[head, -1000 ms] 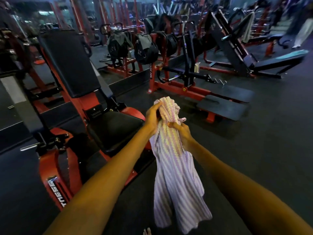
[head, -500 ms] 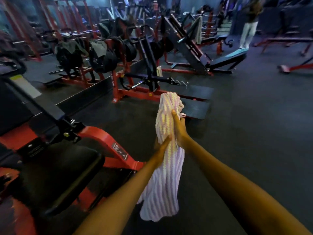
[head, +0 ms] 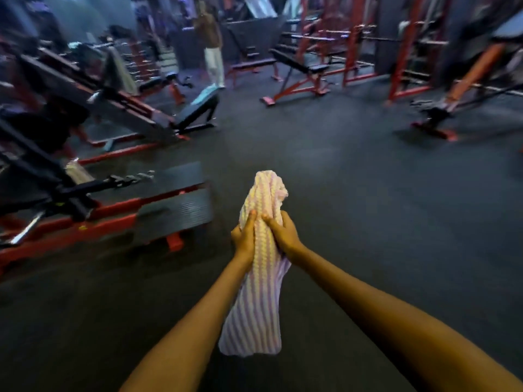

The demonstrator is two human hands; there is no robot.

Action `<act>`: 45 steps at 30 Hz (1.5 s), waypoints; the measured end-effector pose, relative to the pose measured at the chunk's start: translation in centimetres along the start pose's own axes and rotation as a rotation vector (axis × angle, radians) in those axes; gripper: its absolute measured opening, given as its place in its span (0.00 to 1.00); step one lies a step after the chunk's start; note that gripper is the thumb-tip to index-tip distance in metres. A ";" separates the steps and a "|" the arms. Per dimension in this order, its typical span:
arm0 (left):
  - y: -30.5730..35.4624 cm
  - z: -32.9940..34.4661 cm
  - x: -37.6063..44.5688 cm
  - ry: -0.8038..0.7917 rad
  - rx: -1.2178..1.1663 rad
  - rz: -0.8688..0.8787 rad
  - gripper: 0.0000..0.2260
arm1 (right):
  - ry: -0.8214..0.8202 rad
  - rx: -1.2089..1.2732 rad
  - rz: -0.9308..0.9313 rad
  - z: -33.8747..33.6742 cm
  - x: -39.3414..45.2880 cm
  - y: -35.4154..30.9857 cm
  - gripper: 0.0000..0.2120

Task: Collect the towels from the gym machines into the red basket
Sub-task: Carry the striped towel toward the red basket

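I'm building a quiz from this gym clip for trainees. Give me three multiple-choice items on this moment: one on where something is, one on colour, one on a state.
1. Where is the striped towel?
A. Draped over a bench
B. Held up in front of the person, above the dark floor
C. Lying in a basket

2. What colours are the towel's stripes?
A. Pale purple and white
B. Green and black
C. Solid red

3. How do the hands stand on the towel?
A. Both hang free
B. Only the right grips it
C. Left hand and right hand both grip it

Answers: 1 B, the towel hangs from the hands with only floor behind it. 2 A, its lower part shows pale purple and white stripes. 3 C, fingers of both hands curl round its bunched middle.
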State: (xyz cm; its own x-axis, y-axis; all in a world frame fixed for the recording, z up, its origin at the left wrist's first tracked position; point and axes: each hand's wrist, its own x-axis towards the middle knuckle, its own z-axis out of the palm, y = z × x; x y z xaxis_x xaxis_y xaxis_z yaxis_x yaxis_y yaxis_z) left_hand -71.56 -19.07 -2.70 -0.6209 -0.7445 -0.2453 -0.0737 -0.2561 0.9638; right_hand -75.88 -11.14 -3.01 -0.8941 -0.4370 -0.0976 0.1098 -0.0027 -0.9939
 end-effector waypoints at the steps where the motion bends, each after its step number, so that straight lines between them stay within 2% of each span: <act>1: -0.1 2.2 0.7 -0.041 0.002 -0.012 0.12 | 0.039 -0.012 -0.023 -1.8 1.4 -0.1 0.12; 5: -0.3 11.4 3.6 -0.263 0.039 -0.116 0.13 | 0.220 -0.050 -0.090 -9.5 7.5 -1.0 0.08; 8: -0.7 17.1 5.8 -0.435 0.144 0.008 0.18 | 0.345 -0.070 -0.118 -14.3 11.8 -1.5 0.07; 10: -0.7 21.7 6.9 -0.470 0.242 0.078 0.26 | 0.389 -0.052 -0.131 -17.8 15.0 -1.7 0.07; 12: -0.5 25.5 7.9 -0.485 0.305 0.117 0.28 | 0.412 -0.021 -0.134 -20.7 17.6 -2.0 0.08; 18: -0.7 41.3 11.7 -0.533 0.275 0.179 0.15 | 0.488 0.083 -0.145 -32.3 24.9 -4.8 0.10; 21: -1.6 47.3 13.1 -0.583 0.319 0.211 0.15 | 0.510 0.078 -0.158 -37.4 26.9 -5.1 0.17; 25: -3.7 55.9 15.8 -0.647 0.314 0.194 0.15 | 0.580 0.056 -0.147 -44.2 31.7 -5.1 0.18; 28: -4.9 62.7 18.7 -0.660 0.258 0.154 0.10 | 0.682 0.039 -0.155 -49.0 36.8 -4.9 0.20; 30: -5.3 67.9 21.3 -0.723 0.216 0.150 0.10 | 0.751 0.028 -0.169 -52.5 40.9 -5.0 0.19; 33: -4.7 74.6 24.5 -0.939 0.265 0.130 0.08 | 0.830 0.041 -0.169 -57.5 46.6 -6.2 0.17; 36: -3.6 81.4 27.5 -1.088 0.286 0.121 0.16 | 0.893 0.036 -0.145 -62.3 51.8 -7.7 0.17; 38: -3.1 86.5 29.3 -1.118 0.279 0.157 0.17 | 0.920 0.052 -0.157 -65.6 55.2 -8.7 0.17; 45: -4.2 101.8 33.9 -1.073 0.294 0.170 0.16 | 0.979 0.075 -0.137 -76.3 65.5 -10.3 0.18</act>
State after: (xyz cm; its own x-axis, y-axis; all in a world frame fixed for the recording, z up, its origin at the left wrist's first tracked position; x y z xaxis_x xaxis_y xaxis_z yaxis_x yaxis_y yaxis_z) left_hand -171.76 19.50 -4.48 -0.9801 0.1962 -0.0286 -0.0174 0.0585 0.9981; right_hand -168.71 28.93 -3.06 -0.8616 0.5074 -0.0143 -0.0242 -0.0691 -0.9973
